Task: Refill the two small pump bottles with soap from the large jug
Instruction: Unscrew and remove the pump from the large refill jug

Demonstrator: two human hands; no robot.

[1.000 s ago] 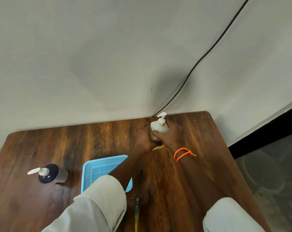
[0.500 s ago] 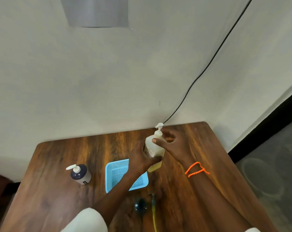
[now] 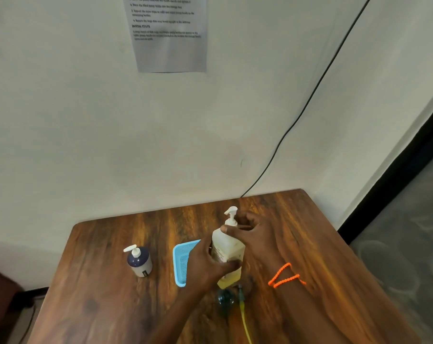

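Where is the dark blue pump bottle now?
The dark blue pump bottle stands alone on the left part of the wooden table, left of the blue tray.

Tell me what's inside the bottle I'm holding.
Yellowish liquid shows low in the clear pump bottle, below the left hand. That hand's grip and the label cover the middle, so the exact level is hidden. The right hand is by its neck.

Both hands [image 3: 235, 249] lifted pale pump bottle [image 3: 226, 247] off far corner, now nearer tray [image 3: 182, 264].
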